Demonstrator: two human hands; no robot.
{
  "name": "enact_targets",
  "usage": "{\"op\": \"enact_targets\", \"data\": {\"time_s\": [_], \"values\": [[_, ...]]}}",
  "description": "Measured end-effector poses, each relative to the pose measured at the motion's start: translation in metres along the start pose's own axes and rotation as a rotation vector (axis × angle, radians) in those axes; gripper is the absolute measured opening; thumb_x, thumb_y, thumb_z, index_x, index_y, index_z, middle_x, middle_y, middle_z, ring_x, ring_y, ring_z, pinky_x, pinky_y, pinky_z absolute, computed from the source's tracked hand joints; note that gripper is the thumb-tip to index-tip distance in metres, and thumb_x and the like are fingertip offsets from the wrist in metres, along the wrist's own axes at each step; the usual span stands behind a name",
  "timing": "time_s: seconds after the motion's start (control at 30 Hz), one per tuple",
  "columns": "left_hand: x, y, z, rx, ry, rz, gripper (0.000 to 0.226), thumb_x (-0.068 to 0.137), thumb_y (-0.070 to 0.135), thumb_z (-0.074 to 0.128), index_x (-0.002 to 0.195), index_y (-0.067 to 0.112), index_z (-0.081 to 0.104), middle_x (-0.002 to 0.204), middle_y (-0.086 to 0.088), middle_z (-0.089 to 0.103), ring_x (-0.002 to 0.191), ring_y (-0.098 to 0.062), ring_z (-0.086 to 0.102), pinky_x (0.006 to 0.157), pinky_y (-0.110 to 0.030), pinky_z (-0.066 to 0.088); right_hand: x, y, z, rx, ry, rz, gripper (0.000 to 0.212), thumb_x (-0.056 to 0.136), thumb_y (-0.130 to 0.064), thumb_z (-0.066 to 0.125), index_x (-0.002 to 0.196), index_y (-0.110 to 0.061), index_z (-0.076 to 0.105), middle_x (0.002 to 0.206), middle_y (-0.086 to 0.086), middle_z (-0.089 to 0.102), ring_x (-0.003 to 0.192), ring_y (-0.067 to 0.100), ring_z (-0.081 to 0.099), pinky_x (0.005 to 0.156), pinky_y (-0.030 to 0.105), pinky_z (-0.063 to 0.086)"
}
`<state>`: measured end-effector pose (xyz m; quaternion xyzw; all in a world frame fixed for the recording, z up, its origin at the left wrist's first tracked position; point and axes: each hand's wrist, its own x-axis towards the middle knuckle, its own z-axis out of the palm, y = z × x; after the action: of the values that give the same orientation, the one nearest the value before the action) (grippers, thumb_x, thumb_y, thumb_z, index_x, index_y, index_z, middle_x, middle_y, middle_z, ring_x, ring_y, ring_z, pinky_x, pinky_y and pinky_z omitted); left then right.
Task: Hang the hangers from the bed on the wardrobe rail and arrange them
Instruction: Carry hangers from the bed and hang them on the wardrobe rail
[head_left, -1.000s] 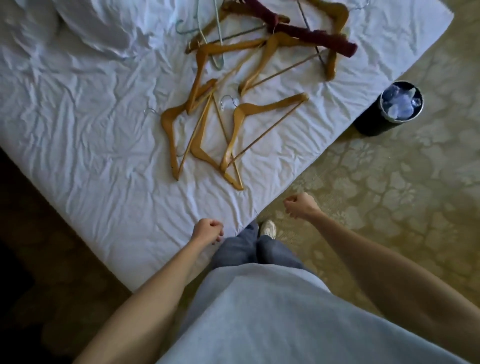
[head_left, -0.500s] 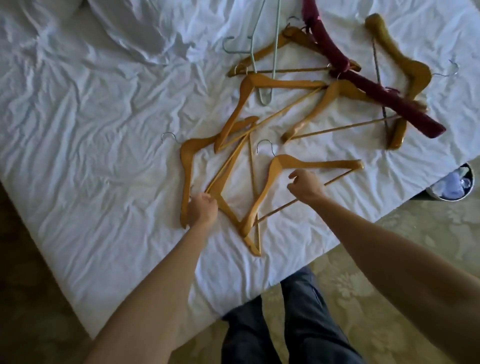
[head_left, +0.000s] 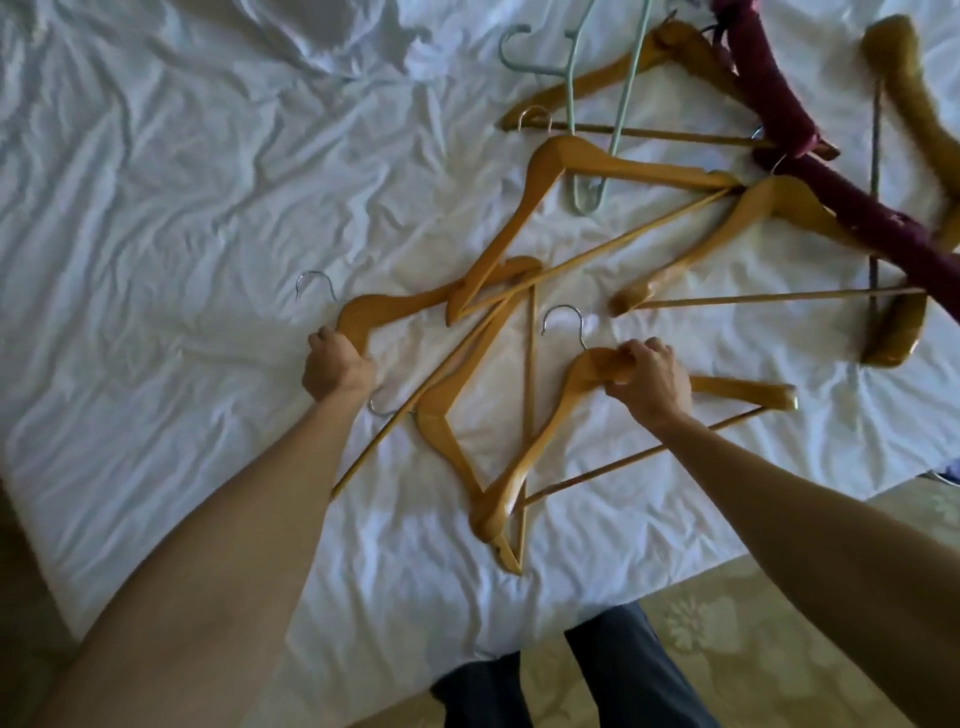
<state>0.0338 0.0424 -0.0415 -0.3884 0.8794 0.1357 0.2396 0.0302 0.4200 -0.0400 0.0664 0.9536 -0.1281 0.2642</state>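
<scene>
Since half a second ago both hands have gone further onto the bed (head_left: 156, 218) and closed on hangers; one second ago they hung as loose fists over the edge of the mattress and touched nothing. The left hand (head_left: 337, 369) now has its fingers curled round the wooden hanger on the left (head_left: 410, 306), at the bend just under its metal hook. The right hand (head_left: 649, 382) is wrapped round the neck of the nearest wooden hanger (head_left: 545, 447), just below that hook, so its grip is closed on the wood and not on the wire. Both hangers appear to lie flat on the sheet; I cannot tell if either is already lifted.

The other hangers are all on the bed too, none of them hung: more wooden ones crossed over each other in the middle, a pale green wire hanger (head_left: 597, 130) further back, a dark red padded hanger (head_left: 810, 171) and a mustard padded hanger (head_left: 904, 93) at the far right. The wardrobe rail is not in view.

I judge that the task is at its first pick-up. The left hanger lies under the arm of another one, so lifting it may drag the neighbours along.
</scene>
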Motion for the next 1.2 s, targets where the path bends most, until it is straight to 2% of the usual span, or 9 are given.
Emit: {"op": "enact_targets", "data": {"time_s": [0.3, 0.53, 0.63, 0.73, 0.8, 0.9, 0.97, 1.07, 1.2], "values": [[-0.034, -0.147, -0.046, 0.090, 0.001, -0.195, 0.054, 0.091, 0.022, 0.071, 0.132, -0.004, 0.049, 0.134, -0.023, 0.051, 0.117, -0.045, 0.056, 0.094, -0.050, 0.048, -0.076, -0.038, -0.040, 0.141, -0.205, -0.359, 0.021, 0.066, -0.010, 0.086, 0.079, -0.018, 0.073, 0.067, -0.008, 0.061, 0.067, 0.014, 0.058, 0.062, 0.026, 0.035], [-0.062, -0.186, -0.058, 0.029, 0.055, 0.132, 0.050, 0.085, 0.004, 0.071, 0.131, 0.005, 0.051, 0.130, -0.018, 0.051, 0.116, -0.041, 0.054, 0.090, -0.052, 0.048, -0.112, -0.075, -0.069, 0.147, -0.369, -0.304, 0.026, 0.065, -0.014, 0.084, 0.068, -0.036, 0.071, 0.067, -0.003, 0.071, 0.070, 0.015, 0.070, 0.066, 0.034, 0.053], [-0.058, -0.170, -0.038, -0.014, 0.089, 0.278, 0.044, 0.084, -0.001, 0.068, 0.125, 0.008, 0.054, 0.126, -0.014, 0.053, 0.112, -0.038, 0.054, 0.087, -0.050, 0.048, -0.110, -0.085, -0.074, 0.050, -0.488, -0.308, 0.018, 0.065, -0.019, 0.087, 0.071, -0.030, 0.075, 0.069, -0.004, 0.073, 0.071, 0.013, 0.071, 0.071, 0.039, 0.058], [-0.047, -0.155, -0.010, -0.006, 0.053, 0.342, 0.049, 0.084, -0.005, 0.064, 0.130, 0.009, 0.055, 0.126, -0.015, 0.055, 0.114, -0.037, 0.054, 0.099, -0.045, 0.042, -0.105, -0.104, -0.068, 0.017, -0.511, -0.314, 0.016, 0.067, -0.017, 0.087, 0.071, -0.026, 0.074, 0.067, -0.005, 0.070, 0.070, 0.014, 0.070, 0.069, 0.036, 0.056], [-0.051, -0.145, 0.008, 0.028, 0.042, 0.316, 0.056, 0.079, 0.003, 0.071, 0.131, 0.010, 0.054, 0.129, -0.015, 0.053, 0.118, -0.036, 0.051, 0.104, -0.042, 0.038, -0.101, -0.118, -0.061, 0.038, -0.503, -0.316, 0.018, 0.070, -0.014, 0.087, 0.070, -0.024, 0.072, 0.067, -0.005, 0.068, 0.068, 0.013, 0.067, 0.066, 0.030, 0.053], [-0.070, -0.125, 0.015, -0.201, 0.094, 0.102, 0.046, 0.073, 0.019, 0.069, 0.117, 0.009, 0.059, 0.121, -0.015, 0.056, 0.110, -0.036, 0.054, 0.093, -0.045, 0.046, -0.095, -0.141, -0.051, 0.064, -0.469, -0.335, 0.012, 0.071, -0.013, 0.084, 0.076, -0.017, 0.074, 0.073, 0.003, 0.071, 0.074, 0.020, 0.069, 0.072, 0.038, 0.056], [-0.079, -0.109, 0.012, -0.381, -0.098, -0.129, 0.051, 0.083, 0.043, 0.062, 0.112, 0.002, 0.065, 0.113, -0.019, 0.066, 0.105, -0.036, 0.063, 0.087, -0.041, 0.051, -0.095, -0.151, -0.051, 0.073, -0.443, -0.326, 0.012, 0.072, -0.012, 0.083, 0.077, -0.017, 0.073, 0.075, 0.005, 0.070, 0.073, 0.019, 0.068, 0.070, 0.037, 0.054], [-0.084, -0.098, 0.023, -0.473, -0.360, -0.257, 0.072, 0.074, 0.075, 0.060, 0.086, 0.005, 0.073, 0.077, -0.013, 0.075, 0.068, -0.026, 0.072, 0.064, -0.031, 0.059, -0.099, -0.157, -0.059, 0.067, -0.429, -0.331, 0.008, 0.074, -0.012, 0.081, 0.079, -0.013, 0.075, 0.073, 0.002, 0.069, 0.067, 0.013, 0.064, 0.063, 0.024, 0.049], [-0.087, -0.094, 0.033, -0.508, -0.297, -0.277, 0.056, 0.075, 0.052, 0.074, 0.104, 0.004, 0.076, 0.106, -0.018, 0.074, 0.099, -0.034, 0.071, 0.084, -0.035, 0.058, -0.113, -0.141, -0.090, 0.083, -0.393, -0.388, 0.009, 0.076, -0.014, 0.081, 0.079, -0.020, 0.076, 0.069, -0.003, 0.069, 0.068, 0.013, 0.066, 0.067, 0.028, 0.050]]}}
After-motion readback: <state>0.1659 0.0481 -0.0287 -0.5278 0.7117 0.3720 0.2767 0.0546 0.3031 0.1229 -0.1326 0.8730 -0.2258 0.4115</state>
